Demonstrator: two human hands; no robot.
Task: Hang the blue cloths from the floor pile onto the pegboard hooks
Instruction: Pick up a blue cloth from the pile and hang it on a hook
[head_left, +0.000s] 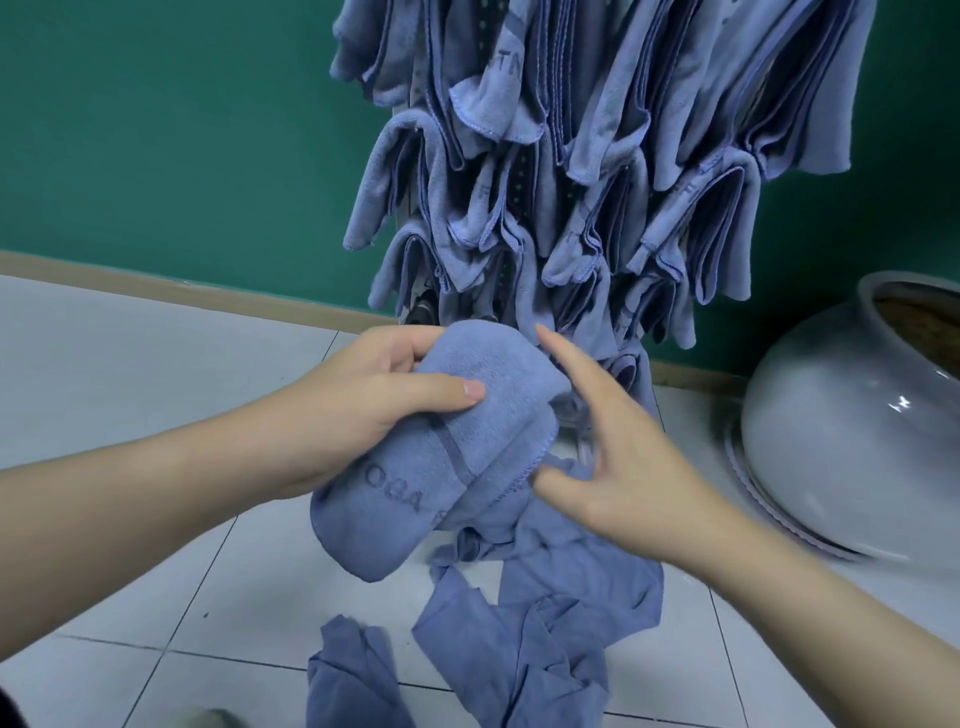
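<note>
My left hand (374, 400) grips a folded blue cloth (441, 447) in front of me, thumb on top and fingers curled behind its upper fold. My right hand (618, 457) hovers just right of that cloth with fingers straight and spread, its thumb near the cloth's stitched edge. Below my hands a pile of blue cloths (524, 639) lies crumpled on the tiled floor. Ahead, several blue cloths (582, 156) hang in crowded rows from the pegboard (521, 171), which shows only in narrow gaps between them.
A large grey ceramic pot (852, 426) lies tipped on its side at the right, close to the pegboard's foot. A green wall (166, 130) with a tan skirting runs behind. Pale floor tiles (156, 364) stretch to the left.
</note>
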